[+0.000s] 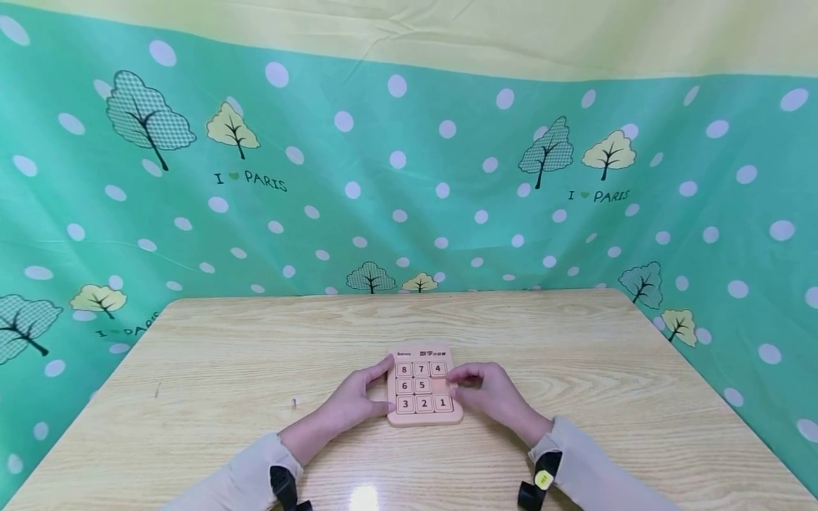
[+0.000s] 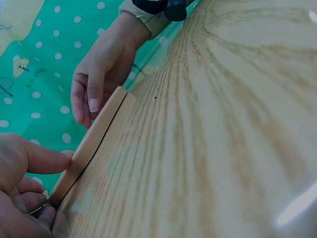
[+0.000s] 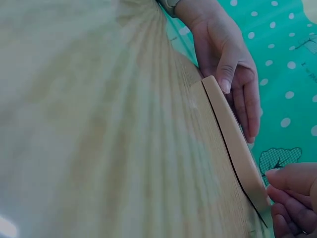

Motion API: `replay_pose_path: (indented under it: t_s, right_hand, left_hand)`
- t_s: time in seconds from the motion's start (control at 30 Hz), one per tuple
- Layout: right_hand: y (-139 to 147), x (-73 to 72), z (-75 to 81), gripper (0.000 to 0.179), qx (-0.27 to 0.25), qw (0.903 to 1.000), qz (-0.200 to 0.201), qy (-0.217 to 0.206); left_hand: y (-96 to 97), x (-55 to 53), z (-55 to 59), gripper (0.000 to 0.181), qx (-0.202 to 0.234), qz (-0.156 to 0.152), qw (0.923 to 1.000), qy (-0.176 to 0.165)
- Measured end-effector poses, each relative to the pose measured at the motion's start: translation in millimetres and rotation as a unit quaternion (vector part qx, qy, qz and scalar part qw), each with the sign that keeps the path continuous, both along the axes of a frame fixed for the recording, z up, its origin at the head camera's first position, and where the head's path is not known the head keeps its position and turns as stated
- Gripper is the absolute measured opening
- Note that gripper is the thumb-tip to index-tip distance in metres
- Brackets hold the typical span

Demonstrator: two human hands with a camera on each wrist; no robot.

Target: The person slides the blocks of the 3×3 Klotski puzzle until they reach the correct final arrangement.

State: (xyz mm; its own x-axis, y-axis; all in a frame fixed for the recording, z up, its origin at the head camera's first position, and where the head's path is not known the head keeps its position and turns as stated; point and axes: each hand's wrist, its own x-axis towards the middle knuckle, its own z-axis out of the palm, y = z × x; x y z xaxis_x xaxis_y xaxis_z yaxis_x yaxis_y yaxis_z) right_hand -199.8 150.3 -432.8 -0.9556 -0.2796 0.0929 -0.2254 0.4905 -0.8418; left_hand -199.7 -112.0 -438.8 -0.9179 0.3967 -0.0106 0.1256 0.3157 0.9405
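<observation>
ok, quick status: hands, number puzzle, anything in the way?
Left hand holding number puzzle at its left side. Right hand at its right edge, beside the gap. Number puzzle flat on table. No obstruction visible.

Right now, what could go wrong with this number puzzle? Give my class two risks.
The right grip sits beside the gap, close to tile 4 and tile 1, so it might nudge an unintended tile. The left grip holds the puzzle board along its left side, so a hard push from the right could perhaps slide it across the table.
</observation>
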Motion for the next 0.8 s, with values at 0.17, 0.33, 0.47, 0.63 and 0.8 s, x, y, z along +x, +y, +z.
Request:
replay_pose_path:
  t_s: [0.17,0.33,0.47,0.63,0.8]
  right_hand:
    - [-4.1,-7.6,-1.0,0.022,-0.007,0.9999,-0.013,-0.001]
    - [-8.2,-13.3,-1.5,0.025,-0.023,0.9996,-0.017,0.0]
    - [-11.4,-17.7,-2.9,0.028,-0.033,0.9993,-0.014,-0.005]
    - [-15.4,-20.8,-3.0,0.029,-0.024,0.9996,-0.015,0.004]
    - [-16.7,-23.3,-1.7,0.029,-0.02,0.9995,-0.008,0.024]
  left_hand:
    - [0.1,0.8,0.6,0.081,-0.005,0.001,1.0,0.0]
    - [0.1,1.1,1.0,0.08,-0.001,-0.001,1.0,-0.003]
    - [0.3,1.3,1.3,0.081,0.001,-0.003,1.0,-0.003]
    - [0.5,1.6,1.8,0.08,0.001,-0.005,1.0,-0.002]
    - [0.2,1.3,1.9,0.081,0.003,-0.005,1.0,-0.001]
